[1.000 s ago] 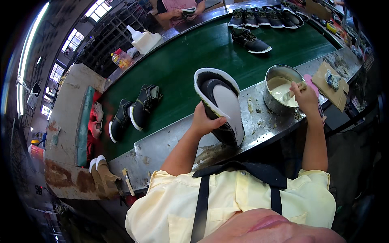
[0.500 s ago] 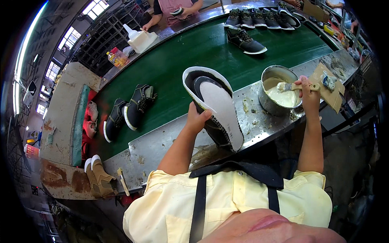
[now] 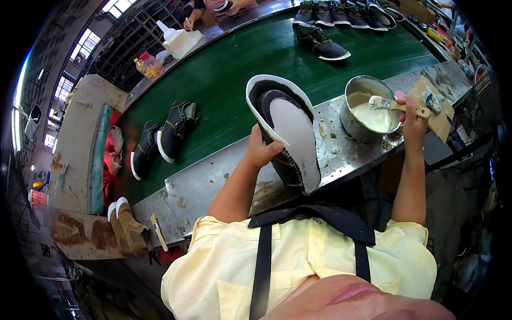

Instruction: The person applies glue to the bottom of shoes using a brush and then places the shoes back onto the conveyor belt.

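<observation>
My left hand point(image 3: 262, 149) grips a dark shoe point(image 3: 294, 137) by its side, its pale sole with white rim turned up toward me. The thumb presses along the sole's edge and the other fingers are hidden behind the shoe. In my right hand point(image 3: 413, 118) is a paintbrush point(image 3: 393, 105) with a wooden handle and pale, coated bristles. The brush is over a metal pot point(image 3: 358, 126) of creamy white liquid, its bristles above the surface. The pot stands on the metal ledge point(image 3: 213, 184) in front of me.
Beyond the ledge runs a green conveyor belt point(image 3: 234, 80) carrying several dark shoes point(image 3: 325, 42). Tan boots point(image 3: 126, 226) and a second brush point(image 3: 158, 232) lie at the left end. Cardboard point(image 3: 438, 120) is right of the pot. Across the belt, another person's hand point(image 3: 188, 23) holds a thin stick.
The brush has tilted, its bristles rising slightly over the pot, and my right hand has shifted a little to the right. The head view has moved slightly. My left hand still holds the shoe.
</observation>
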A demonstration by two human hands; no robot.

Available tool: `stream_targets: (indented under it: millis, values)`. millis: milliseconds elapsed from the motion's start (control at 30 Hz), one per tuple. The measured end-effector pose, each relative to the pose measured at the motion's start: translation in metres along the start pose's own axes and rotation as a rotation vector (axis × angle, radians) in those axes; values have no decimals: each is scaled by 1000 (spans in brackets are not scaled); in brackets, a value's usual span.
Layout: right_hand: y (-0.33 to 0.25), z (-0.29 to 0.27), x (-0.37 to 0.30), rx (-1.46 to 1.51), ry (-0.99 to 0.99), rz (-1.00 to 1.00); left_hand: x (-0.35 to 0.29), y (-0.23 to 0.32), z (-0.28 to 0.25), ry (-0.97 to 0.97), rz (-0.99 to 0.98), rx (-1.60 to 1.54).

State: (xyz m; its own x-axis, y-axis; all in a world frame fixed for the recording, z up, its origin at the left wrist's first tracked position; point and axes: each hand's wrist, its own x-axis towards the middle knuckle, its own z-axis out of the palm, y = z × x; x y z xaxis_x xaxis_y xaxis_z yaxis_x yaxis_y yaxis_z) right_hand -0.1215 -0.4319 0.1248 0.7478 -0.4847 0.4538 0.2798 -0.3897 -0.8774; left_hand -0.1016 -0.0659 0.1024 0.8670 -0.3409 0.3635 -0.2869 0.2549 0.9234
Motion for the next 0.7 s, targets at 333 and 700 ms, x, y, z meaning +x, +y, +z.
stream_targets:
  millis: [333, 700]
  values:
    - [0, 1, -2, 20, 62, 9, 0, -7, -3, 42, -12, -34]
    - [-28, 4, -1, 656, 149, 140, 2, -9, -2, -56, -43, -23]
